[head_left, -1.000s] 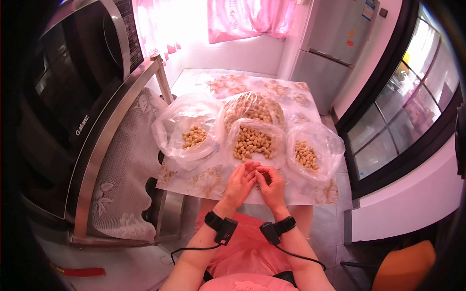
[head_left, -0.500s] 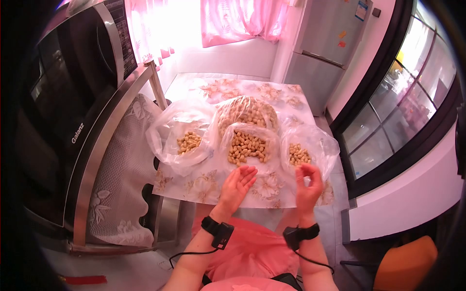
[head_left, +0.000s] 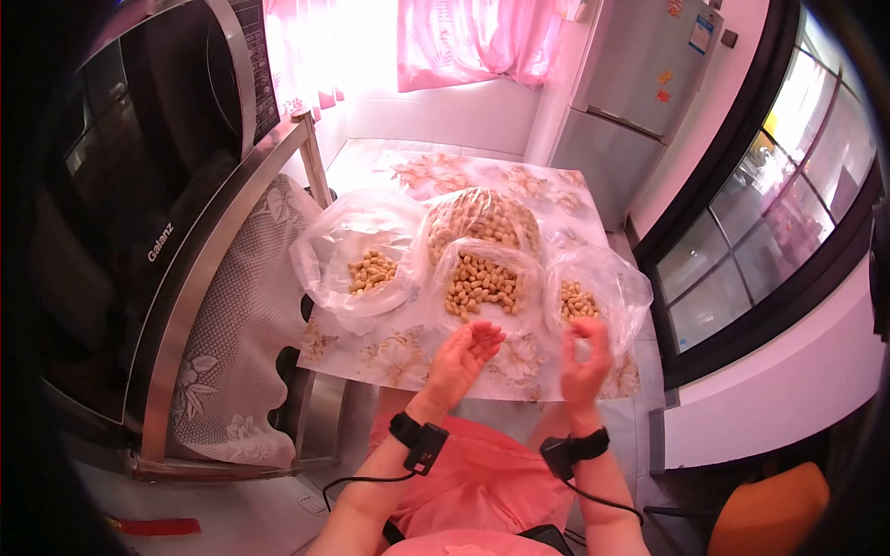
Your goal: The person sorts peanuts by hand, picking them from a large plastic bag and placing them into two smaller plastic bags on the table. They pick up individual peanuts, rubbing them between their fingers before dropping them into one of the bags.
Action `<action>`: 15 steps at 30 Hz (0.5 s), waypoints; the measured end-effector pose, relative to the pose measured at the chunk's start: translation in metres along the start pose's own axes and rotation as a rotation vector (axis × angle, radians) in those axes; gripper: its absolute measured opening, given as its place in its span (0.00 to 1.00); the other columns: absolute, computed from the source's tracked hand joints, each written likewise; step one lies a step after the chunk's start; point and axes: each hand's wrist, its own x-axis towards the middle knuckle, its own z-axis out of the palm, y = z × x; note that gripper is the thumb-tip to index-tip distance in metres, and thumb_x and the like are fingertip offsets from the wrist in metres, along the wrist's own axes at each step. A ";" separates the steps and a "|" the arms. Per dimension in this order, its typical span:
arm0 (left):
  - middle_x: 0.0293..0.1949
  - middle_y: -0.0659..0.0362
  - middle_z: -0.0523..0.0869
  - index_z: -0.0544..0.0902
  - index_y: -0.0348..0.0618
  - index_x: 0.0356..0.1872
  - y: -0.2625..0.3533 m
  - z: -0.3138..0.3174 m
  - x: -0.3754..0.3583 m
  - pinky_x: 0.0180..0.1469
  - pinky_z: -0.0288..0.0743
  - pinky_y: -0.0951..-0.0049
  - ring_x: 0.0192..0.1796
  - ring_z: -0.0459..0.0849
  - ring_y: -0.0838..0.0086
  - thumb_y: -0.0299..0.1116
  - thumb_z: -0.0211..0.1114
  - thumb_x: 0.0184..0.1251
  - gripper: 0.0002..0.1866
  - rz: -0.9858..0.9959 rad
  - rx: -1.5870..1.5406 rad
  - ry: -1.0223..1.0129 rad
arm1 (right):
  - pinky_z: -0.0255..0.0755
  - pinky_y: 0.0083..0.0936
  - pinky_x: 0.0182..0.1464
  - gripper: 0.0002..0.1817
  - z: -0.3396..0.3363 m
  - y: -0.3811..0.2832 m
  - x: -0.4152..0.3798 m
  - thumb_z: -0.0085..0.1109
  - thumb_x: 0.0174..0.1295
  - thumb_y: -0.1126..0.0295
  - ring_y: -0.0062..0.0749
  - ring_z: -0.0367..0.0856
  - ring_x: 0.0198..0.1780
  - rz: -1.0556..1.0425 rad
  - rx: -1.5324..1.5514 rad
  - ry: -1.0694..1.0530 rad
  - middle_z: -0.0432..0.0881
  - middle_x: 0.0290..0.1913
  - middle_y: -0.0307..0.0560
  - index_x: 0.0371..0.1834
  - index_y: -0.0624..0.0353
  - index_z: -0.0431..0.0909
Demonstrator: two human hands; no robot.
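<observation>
My left hand [head_left: 466, 361] is held palm up over the front of the table, its fingers stretched out and slightly cupped, with nothing visible in it. To the right, my right hand [head_left: 586, 366] is raised with bent fingers and the thumb brought toward them like a pinch; anything between the tips is too small to make out. Just beyond my hands sits a clear plastic bag [head_left: 530, 295] with its mouth spread, holding unshelled peanuts [head_left: 482, 283]. Nearest my right hand is another open bag [head_left: 623, 289] with a smaller heap of peanuts [head_left: 578, 300].
A third open bag [head_left: 315, 255] with peanuts [head_left: 373, 272] lies at the left. Behind the middle one bulges a full bag of peanuts [head_left: 482, 218]. The flowered table [head_left: 394, 360] has a microwave [head_left: 139, 185] on a metal rack at left, and a fridge [head_left: 616, 148] behind.
The view has shifted slightly, so the table and bags sit a little further right. My left hand has moved a little right, toward my right hand. The bags look unchanged.
</observation>
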 end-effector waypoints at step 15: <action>0.64 0.50 0.77 0.72 0.37 0.63 0.055 -0.036 0.010 0.70 0.68 0.61 0.68 0.74 0.60 0.40 0.47 0.82 0.19 0.013 -0.023 0.077 | 0.68 0.40 0.62 0.19 0.122 0.009 -0.006 0.64 0.60 0.71 0.52 0.73 0.60 -0.012 -0.010 -0.410 0.76 0.57 0.54 0.55 0.63 0.77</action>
